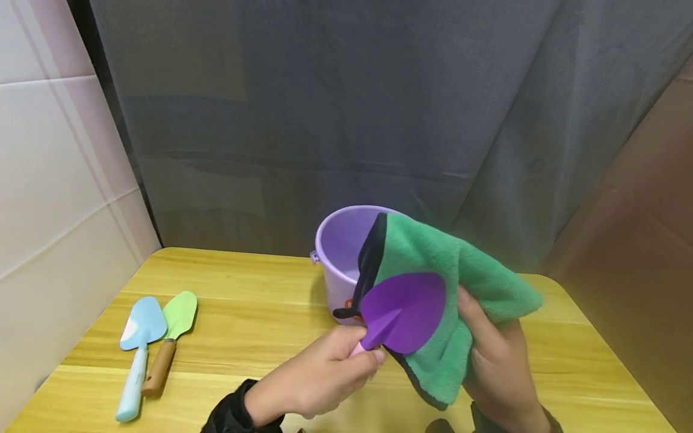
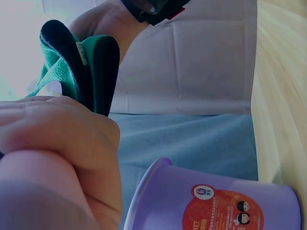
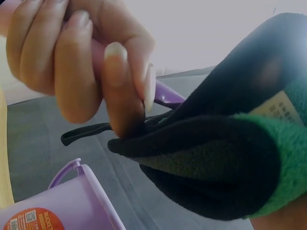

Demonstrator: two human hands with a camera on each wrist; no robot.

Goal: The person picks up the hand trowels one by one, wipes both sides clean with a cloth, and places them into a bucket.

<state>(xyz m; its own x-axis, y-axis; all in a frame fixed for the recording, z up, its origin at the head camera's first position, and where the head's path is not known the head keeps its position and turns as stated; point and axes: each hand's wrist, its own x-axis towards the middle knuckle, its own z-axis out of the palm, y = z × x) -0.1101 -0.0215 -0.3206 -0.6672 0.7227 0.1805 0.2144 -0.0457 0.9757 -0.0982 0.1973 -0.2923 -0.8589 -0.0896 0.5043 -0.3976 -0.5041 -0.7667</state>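
Observation:
My left hand (image 1: 325,376) grips the pink handle of a toy hand trowel, and its purple blade (image 1: 414,310) tilts up to the right. Behind that blade spreads a green plush towel (image 1: 422,240) with a black border. My right hand (image 1: 500,361) holds the towel from the right side, thumb in front, its other fingers mostly hidden by cloth. In the right wrist view, the left hand's fingers (image 3: 74,72) curl round the pink handle, close to the folded towel edge (image 3: 206,163). A lilac bucket (image 1: 341,240) stands just behind, partly covered by the towel.
On the table's left lie a light blue trowel (image 1: 145,325) and a green trowel (image 1: 181,313) with a brown handle, close together. The bucket has a red label (image 2: 223,211). A dark grey curtain (image 1: 325,120) hangs behind the wooden table (image 1: 243,313).

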